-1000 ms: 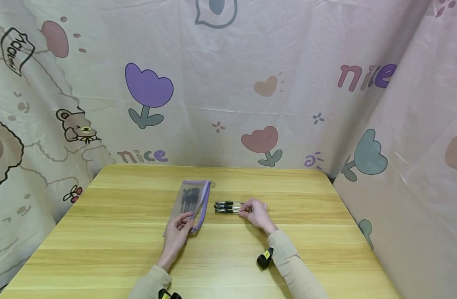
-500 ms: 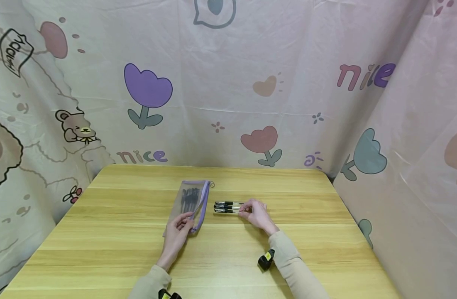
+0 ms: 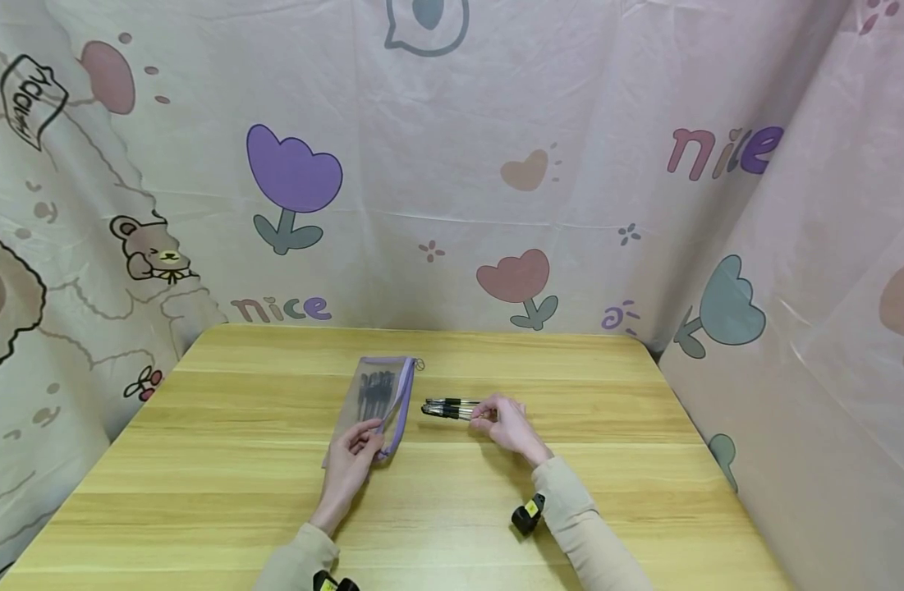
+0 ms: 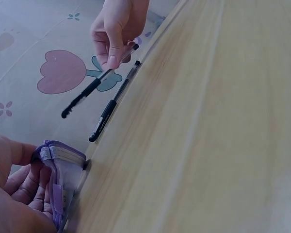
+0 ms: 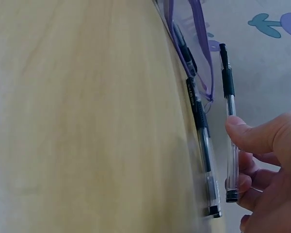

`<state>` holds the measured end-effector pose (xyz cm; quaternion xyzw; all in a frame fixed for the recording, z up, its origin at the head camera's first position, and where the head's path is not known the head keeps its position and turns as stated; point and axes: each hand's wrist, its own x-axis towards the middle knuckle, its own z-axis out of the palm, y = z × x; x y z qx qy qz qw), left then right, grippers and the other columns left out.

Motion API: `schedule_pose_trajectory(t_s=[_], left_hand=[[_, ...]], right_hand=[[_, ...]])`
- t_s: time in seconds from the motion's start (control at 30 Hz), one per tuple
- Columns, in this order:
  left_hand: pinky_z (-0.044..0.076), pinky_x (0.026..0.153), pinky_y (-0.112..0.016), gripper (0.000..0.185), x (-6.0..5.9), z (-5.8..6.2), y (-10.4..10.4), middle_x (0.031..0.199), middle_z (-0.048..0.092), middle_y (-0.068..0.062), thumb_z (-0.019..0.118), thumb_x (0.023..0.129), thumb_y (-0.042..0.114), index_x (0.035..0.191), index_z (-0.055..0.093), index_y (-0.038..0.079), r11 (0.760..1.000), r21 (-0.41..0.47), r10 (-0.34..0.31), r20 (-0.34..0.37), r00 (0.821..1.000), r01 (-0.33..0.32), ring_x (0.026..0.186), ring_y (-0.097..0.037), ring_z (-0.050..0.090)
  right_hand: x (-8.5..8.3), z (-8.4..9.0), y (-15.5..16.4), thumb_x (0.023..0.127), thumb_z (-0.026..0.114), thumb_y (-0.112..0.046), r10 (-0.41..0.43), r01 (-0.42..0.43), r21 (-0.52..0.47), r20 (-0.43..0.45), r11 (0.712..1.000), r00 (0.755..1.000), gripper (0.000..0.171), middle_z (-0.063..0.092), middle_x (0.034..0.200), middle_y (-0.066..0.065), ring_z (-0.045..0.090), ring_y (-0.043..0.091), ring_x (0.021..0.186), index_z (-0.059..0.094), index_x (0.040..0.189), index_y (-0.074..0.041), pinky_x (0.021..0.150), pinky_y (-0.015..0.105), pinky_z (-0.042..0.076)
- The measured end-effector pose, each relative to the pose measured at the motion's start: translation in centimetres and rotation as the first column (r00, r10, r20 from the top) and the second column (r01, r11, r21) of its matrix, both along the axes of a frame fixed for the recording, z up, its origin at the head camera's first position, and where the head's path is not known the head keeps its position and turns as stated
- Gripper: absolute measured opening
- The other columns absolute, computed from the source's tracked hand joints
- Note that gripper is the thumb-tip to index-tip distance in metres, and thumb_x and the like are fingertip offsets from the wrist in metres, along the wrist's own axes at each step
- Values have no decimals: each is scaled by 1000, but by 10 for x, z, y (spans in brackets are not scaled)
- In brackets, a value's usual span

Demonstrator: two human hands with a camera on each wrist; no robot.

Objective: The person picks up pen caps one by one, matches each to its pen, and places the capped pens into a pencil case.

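Note:
A mesh pencil pouch [image 3: 351,410] with purple zip edging lies left of centre, with several dark pens [image 3: 376,394] showing inside. My left hand [image 3: 351,461] pinches its near zip edge between thumb and fingers; the left wrist view shows the pouch mouth [image 4: 63,154] held up and gaping. To the right of the pouch, my right hand [image 3: 509,425] pinches a clear-barrelled gel pen [image 5: 227,82] by its barrel, raised a little off the table, its black cap toward the pouch. Under and beside it more gel pens [image 5: 200,121] lie on the table, partly hidden by that hand.
The wooden table [image 3: 222,460] carries the pouch and pens. A patterned cloth [image 3: 422,164] hangs behind it and on both sides. Black wrist cameras [image 3: 528,515] sit on the beige sleeves [image 3: 588,525]. A small ring [image 3: 420,364] hangs from the pouch's far zip end.
The nearest pen of the row has come up off the table in my right hand and shifted slightly over the others. My left hand and the pouch have stayed put.

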<state>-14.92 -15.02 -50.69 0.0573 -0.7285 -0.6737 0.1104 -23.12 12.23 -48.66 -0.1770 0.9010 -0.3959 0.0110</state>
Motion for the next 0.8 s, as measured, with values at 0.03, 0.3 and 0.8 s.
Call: schedule_pose_trajectory(t_s=[0.03,0.3,0.8], left_hand=[[50,65,-13,30,0,0,0,88,67,-3,64,94,1,122,63,-11,1000,2,-3,-6,1000,3,71,1,59],[50,65,-13,30,1,0,0,88,66,-2,64,94,0,122,63,-12,1000,5,-7,-12,1000,7,71,1,58],[50,67,-13,28,-3,-3,-1,94,68,-11,64,94,0,122,65,-6,1000,18,3,26,1000,-3,73,1,59]], right_hand=[[0,1,0,86,76,-14,9,-9,2,-1,1000,1000,5,70,88,-1,56,13,86,75,91,-14,95,42,29],[2,9,-2,92,70,-13,70,-71,7,55,997,996,8,70,88,2,56,11,81,73,98,-9,87,34,36],[3,17,-2,102,54,-10,248,-214,-165,225,963,942,29,64,98,26,57,17,76,59,120,12,63,23,50]])
